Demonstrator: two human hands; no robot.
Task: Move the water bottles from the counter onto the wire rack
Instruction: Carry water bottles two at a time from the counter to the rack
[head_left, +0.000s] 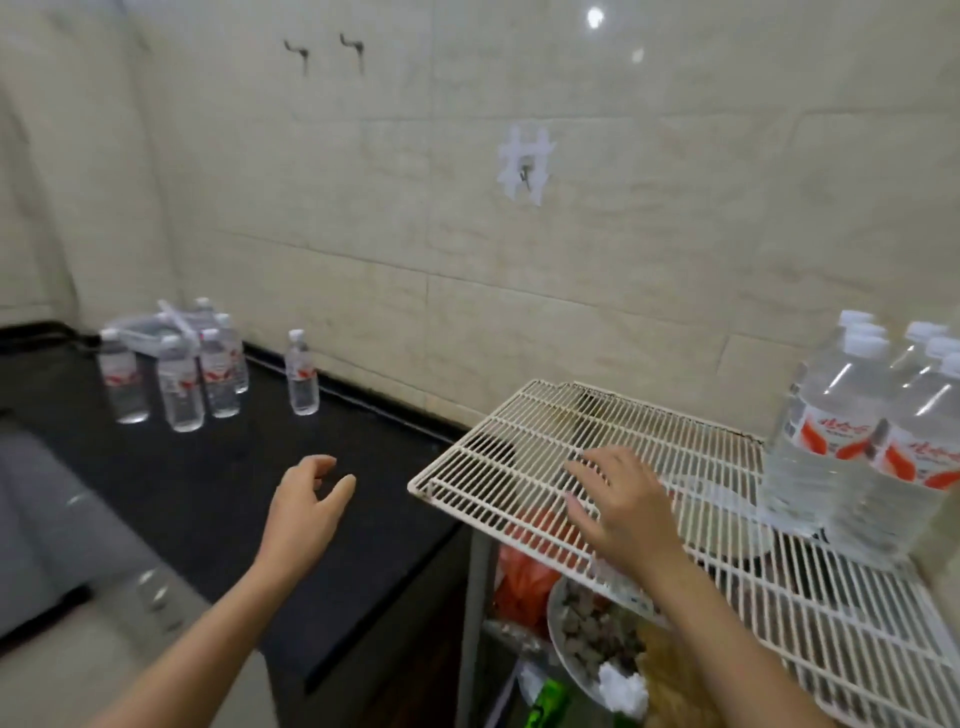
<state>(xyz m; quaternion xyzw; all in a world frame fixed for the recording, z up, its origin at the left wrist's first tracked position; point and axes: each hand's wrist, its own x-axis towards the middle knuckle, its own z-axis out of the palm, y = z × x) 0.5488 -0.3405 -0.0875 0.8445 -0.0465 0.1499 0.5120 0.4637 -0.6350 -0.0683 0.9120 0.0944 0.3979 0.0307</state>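
I am holding the left hand (311, 499) over the dark desk (208, 467), fingers loosely curved and parted, gripping nothing. I am spreading the right hand (618, 504) over the wire rack (519, 441), also empty; I cannot tell whether it is touching the wires.

1 single bottle (302, 374) is standing upright near the wall, nearest the left hand. A bottle cluster (179, 384) is standing farther left, with torn plastic wrap (150, 332) lying across the caps. The racked bottles (852, 431) are occupying the rack's right side.

The bottles are looking full, so I am expecting moderate weight, thin walls that yield, and a slick surface. I am judging the labelled waist the best hold.

The wrap is likely hindering the cluster. A food bowl (597, 634) and red bag (524, 577) are sitting beneath the rack.
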